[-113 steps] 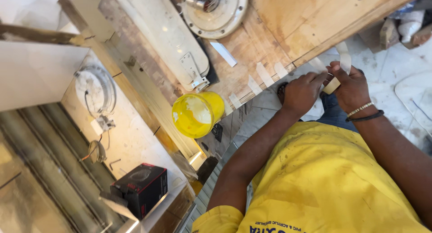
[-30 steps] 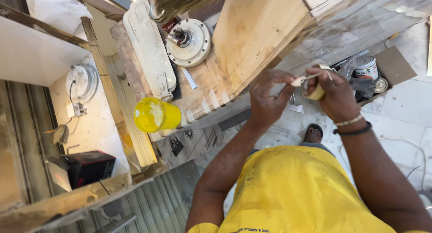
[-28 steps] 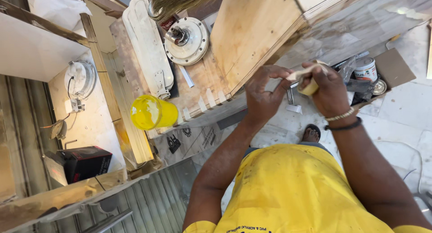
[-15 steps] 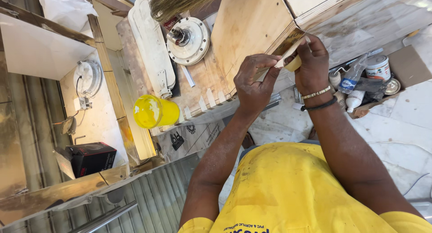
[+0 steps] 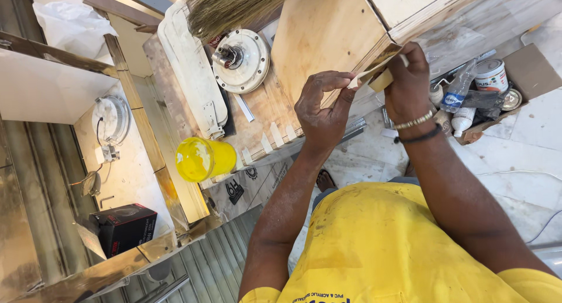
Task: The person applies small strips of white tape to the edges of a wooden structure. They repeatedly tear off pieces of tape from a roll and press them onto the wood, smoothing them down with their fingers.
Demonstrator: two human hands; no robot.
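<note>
Your left hand is pinching one end of a small strip of sandpaper between thumb and fingertips, and your right hand is gripping the small block it wraps, fingers curled shut. Both are pressing against the edge of the plywood panel. Beyond, a yellow container and a round white motor housing are sitting on the workbench.

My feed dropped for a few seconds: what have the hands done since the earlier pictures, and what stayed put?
Both hands rose from the floor side up to the plywood box. The right hand still grips the small block, now pressed against the box's corner edge; the left hand still pinches the thin strip beside it. The yellow container and round fan motor stayed put.
</note>
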